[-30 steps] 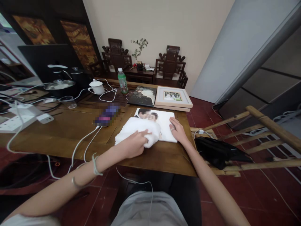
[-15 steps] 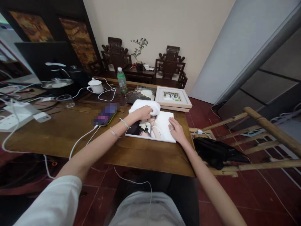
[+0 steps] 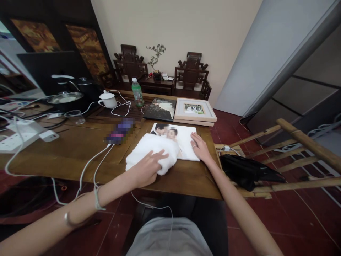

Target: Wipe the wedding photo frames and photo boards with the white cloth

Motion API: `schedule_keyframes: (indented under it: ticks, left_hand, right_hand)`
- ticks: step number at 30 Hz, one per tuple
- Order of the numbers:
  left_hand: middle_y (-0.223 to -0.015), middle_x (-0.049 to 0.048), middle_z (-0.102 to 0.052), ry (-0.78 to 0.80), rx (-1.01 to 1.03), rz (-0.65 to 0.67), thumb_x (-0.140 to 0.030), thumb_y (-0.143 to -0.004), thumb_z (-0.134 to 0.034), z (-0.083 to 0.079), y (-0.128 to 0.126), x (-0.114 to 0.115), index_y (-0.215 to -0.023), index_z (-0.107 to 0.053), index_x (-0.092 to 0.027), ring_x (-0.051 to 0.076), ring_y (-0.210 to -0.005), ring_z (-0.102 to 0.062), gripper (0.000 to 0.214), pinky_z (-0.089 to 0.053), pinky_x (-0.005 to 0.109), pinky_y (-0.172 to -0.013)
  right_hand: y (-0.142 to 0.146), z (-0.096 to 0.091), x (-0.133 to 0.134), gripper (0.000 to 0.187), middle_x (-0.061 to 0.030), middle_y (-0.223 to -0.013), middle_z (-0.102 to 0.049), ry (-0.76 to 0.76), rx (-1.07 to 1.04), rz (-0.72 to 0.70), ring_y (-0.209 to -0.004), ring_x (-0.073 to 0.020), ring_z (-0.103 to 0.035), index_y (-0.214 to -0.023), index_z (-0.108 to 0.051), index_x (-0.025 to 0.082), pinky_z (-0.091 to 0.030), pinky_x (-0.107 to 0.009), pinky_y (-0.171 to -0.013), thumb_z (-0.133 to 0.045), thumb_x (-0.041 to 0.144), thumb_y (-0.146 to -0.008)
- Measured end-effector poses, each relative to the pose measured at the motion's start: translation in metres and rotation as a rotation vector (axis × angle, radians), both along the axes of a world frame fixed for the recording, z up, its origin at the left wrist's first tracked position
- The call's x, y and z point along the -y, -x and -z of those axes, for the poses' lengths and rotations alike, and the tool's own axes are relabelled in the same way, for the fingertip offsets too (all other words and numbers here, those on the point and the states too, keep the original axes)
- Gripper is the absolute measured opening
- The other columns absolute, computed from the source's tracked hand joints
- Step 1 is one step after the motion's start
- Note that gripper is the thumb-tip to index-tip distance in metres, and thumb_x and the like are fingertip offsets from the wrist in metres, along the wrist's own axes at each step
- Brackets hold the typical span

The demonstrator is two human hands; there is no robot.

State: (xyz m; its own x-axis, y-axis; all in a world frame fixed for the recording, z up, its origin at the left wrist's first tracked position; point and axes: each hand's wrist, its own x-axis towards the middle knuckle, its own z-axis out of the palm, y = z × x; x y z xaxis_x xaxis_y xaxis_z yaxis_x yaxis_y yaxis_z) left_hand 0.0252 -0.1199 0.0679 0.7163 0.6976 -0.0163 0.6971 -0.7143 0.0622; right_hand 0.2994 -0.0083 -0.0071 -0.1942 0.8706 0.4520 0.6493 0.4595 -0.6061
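Note:
A white fluffy towel covers the lower left part of a photo panel and hangs over onto the wooden table. My left hand grips the towel from above, at the panel's near edge. Two people are printed on the panel, and its right side is plain white. Flat on that right edge lies my right hand, fingers stretched out, wearing a ring. Behind the panel are a dark photo panel and a pale picture frame stacked on another.
On the table are a plugged-in phone, a green-labelled bottle, a lidded white cup, a clear cup and a power strip with trailing cables. A bamboo chair holding a black bag stands right.
My left hand has drawn the towel from the panel's top edge down and left to its near edge, uncovering the printed heads. My right hand stays put.

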Motion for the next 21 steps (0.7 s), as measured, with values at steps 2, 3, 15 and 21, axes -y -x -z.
schedule_keyframes:
  ticks: [2,3,15,21]
  left_hand:
    - [-0.142,0.0063,-0.043,0.026,0.003,0.011,0.001,-0.063,-0.045,-0.005,0.005,0.008,-0.078,-0.069,-0.015,0.029,-0.135,-0.032,0.032,-0.031,0.05,-0.107]
    - [-0.141,0.0064,-0.044,0.027,0.006,0.013,0.001,-0.063,-0.045,-0.007,0.006,0.007,-0.077,-0.069,-0.015,0.029,-0.134,-0.033,0.032,-0.032,0.049,-0.108]
    - [-0.094,0.0162,-0.07,-0.093,0.004,-0.169,-0.004,-0.07,-0.043,-0.006,0.011,-0.13,-0.08,-0.068,-0.01,0.026,-0.094,-0.064,0.028,-0.048,0.033,-0.085]
    - [-0.092,0.0129,-0.07,-0.122,0.039,-0.253,-0.005,-0.07,-0.043,0.006,0.019,-0.145,-0.081,-0.068,-0.013,0.024,-0.091,-0.064,0.029,-0.048,0.029,-0.082]
  right_hand:
    - [0.0,0.001,-0.001,0.042,-0.0083,-0.134,-0.053,-0.004,-0.007,-0.002,-0.13,-0.0243,-0.041,-0.124,-0.059,0.018,-0.031,-0.046,-0.11,-0.046,0.022,-0.084]
    - [0.0,0.001,-0.001,0.042,-0.0087,-0.134,-0.053,-0.004,-0.006,-0.001,-0.13,-0.0245,-0.042,-0.124,-0.059,0.018,-0.031,-0.046,-0.11,-0.046,0.022,-0.084]
    - [-0.001,-0.002,0.001,0.041,-0.0111,-0.134,-0.053,0.016,-0.004,0.003,-0.13,-0.0246,-0.042,-0.123,-0.06,0.015,-0.031,-0.046,-0.111,-0.045,0.023,-0.085]
    - [0.0,-0.007,0.004,0.041,-0.0122,-0.132,-0.053,0.008,-0.007,0.019,-0.129,-0.0232,-0.043,-0.121,-0.061,0.012,-0.032,-0.043,-0.11,-0.044,0.023,-0.085]
